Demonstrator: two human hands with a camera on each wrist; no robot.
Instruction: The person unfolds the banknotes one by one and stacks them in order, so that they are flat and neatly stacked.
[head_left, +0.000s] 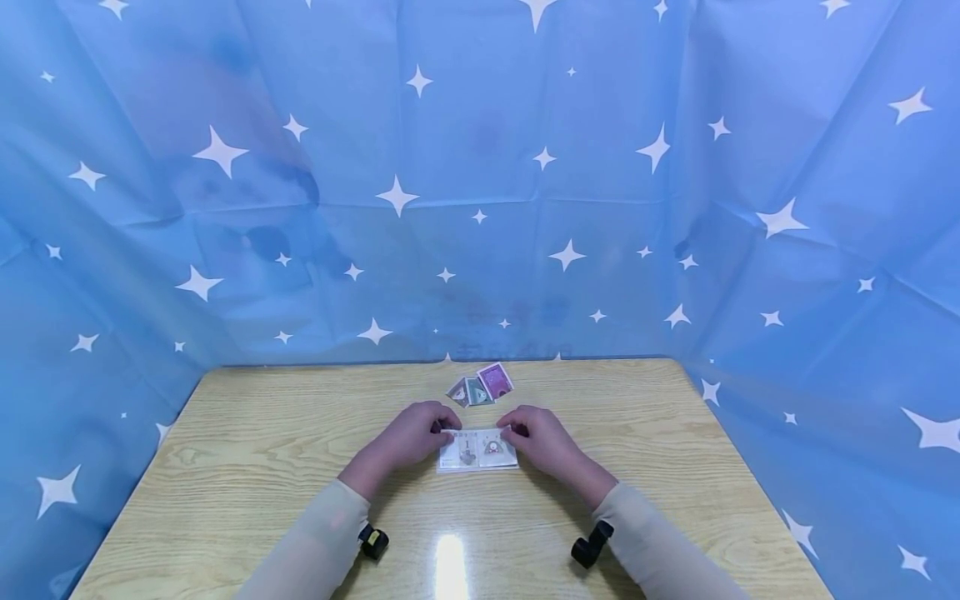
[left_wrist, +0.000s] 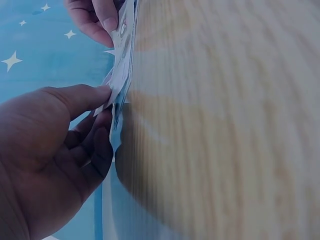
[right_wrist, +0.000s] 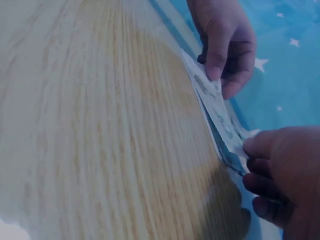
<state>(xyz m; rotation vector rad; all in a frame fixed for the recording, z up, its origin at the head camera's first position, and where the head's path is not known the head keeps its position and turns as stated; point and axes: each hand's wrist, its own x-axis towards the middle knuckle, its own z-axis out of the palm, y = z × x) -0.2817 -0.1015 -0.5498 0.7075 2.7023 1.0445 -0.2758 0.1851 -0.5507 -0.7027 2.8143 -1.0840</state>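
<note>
A small white booklet (head_left: 477,460) lies spread on the wooden table, a figure like a 1 on its left half and a little drawing on its right. My left hand (head_left: 422,433) pinches its upper left corner between thumb and fingers. At the upper right corner my right hand (head_left: 542,435) pinches it the same way. Seen from the right wrist, the upper sheet (right_wrist: 212,102) stands slightly raised from a darker layer (right_wrist: 216,135) beneath it. The left wrist view shows the left thumb (left_wrist: 92,97) pressed on the sheet's edge, with the other fingers curled below.
Beyond the hands lie a purple card (head_left: 496,380), a green one (head_left: 478,392) and a greyish one (head_left: 458,392), partly overlapping. A blue curtain with white stars (head_left: 480,275) hangs behind the table (head_left: 285,433). Both wrists carry small black cameras.
</note>
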